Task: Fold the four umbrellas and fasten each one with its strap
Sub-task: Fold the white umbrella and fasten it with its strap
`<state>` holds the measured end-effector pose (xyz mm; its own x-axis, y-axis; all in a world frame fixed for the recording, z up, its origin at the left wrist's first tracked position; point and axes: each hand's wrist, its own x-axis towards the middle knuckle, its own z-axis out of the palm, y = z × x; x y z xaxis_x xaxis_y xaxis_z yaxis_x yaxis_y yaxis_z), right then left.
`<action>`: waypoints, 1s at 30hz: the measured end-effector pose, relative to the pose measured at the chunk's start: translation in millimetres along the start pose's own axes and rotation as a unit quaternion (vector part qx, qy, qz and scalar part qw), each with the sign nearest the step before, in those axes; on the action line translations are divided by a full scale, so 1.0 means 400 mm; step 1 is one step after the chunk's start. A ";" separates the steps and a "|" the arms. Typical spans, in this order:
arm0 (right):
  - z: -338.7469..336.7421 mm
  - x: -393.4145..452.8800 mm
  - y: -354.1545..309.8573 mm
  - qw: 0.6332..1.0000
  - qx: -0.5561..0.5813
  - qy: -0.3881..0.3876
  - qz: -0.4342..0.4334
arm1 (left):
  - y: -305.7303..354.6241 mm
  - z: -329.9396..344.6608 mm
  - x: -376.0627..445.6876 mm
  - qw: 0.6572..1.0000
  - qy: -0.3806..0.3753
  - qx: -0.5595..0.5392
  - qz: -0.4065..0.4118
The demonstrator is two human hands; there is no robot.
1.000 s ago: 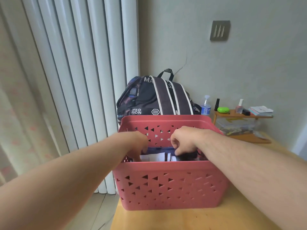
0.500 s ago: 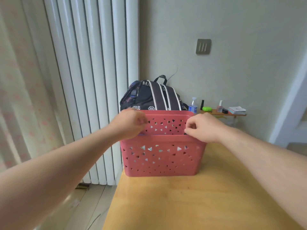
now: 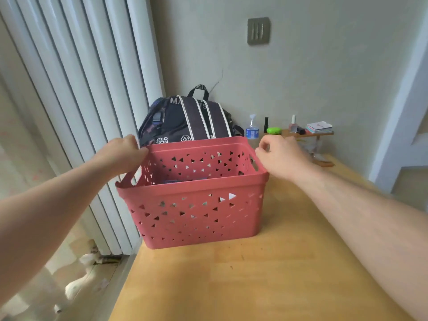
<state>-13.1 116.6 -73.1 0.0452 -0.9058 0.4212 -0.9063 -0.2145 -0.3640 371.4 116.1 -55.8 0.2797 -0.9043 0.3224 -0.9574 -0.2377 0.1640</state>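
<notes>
Red plastic basket (image 3: 196,205) is held at its two ends: the left hand (image 3: 120,156) grips the rim, the right hand (image 3: 280,158) is curled beside it, holding nothing. Something dark lies inside; umbrellas cannot be made out. No folding looks begun.

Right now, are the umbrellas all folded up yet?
No folded umbrella shows. Both hands are at the red basket: the left hand holds its left rim, the right hand is by its right rim. Only something dark shows inside. All the folding and strapping looks left.
</notes>
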 end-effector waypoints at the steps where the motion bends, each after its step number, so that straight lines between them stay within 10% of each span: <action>1: 0.013 0.042 0.010 1.000 -0.002 -0.013 0.010 | -0.002 0.013 0.038 0.999 -0.012 0.033 -0.007; 16: -0.023 0.124 0.024 0.925 -0.033 -0.358 0.118 | -0.024 -0.003 0.034 0.964 -0.253 -0.020 -0.080; 21: -0.078 -0.058 -0.019 0.906 0.080 -0.272 0.315 | 0.061 -0.101 -0.103 0.945 -0.321 0.019 -0.060; 26: -0.084 -0.128 -0.071 0.870 0.139 -0.209 0.424 | 0.172 -0.134 -0.302 0.868 -0.359 -0.264 -0.221; 30: -0.112 -0.173 -0.084 0.875 0.134 -0.225 0.408 | 0.163 -0.191 -0.270 0.798 -0.550 -0.237 -0.069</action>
<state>-4.7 203.1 -52.8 -0.3554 -0.8365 -0.4171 -0.5859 0.5471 -0.5978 284.2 225.4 -8.8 -0.1017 -0.7074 -0.6995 -0.7153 -0.4367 0.5456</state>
